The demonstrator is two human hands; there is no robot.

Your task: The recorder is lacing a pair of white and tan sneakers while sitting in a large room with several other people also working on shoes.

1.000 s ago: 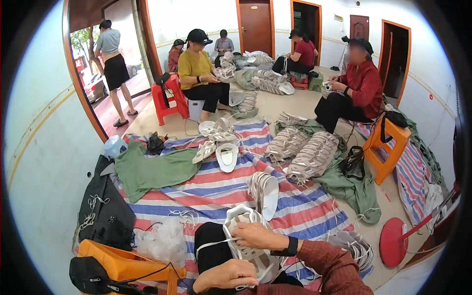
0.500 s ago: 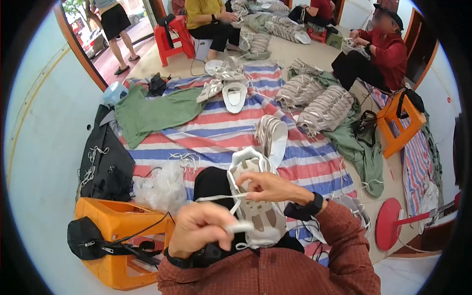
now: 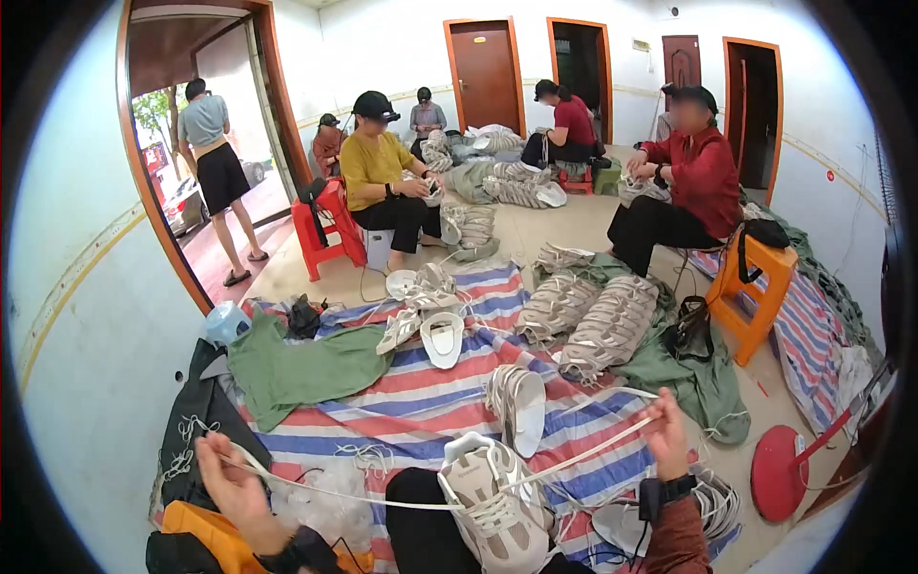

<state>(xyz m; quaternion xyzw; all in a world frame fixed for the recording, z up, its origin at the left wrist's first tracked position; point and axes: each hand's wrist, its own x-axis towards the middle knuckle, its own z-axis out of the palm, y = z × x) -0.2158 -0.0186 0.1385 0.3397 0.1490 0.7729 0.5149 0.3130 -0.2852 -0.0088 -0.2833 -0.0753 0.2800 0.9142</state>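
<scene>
A: Where does the beige mesh sneaker (image 3: 492,502) sit from your hands?
B: Near you, on your lap, between them, toe pointing near; its white flat lace (image 3: 574,457) runs out to both sides.
A: And your hands?
B: Your left hand (image 3: 232,481) and right hand (image 3: 666,432) are spread wide apart, each curled shut, pinching 1 lace end. Both look about equally far from the shoe.

Six other people (image 3: 381,163) are in view: five sit around the room and one stands in the doorway (image 3: 215,163). Two orange stools (image 3: 755,287) and one red stool (image 3: 325,230) stand on the floor, and one round red stool (image 3: 779,459) lies nearby. Four brown doors (image 3: 486,77) line the far wall.
</scene>
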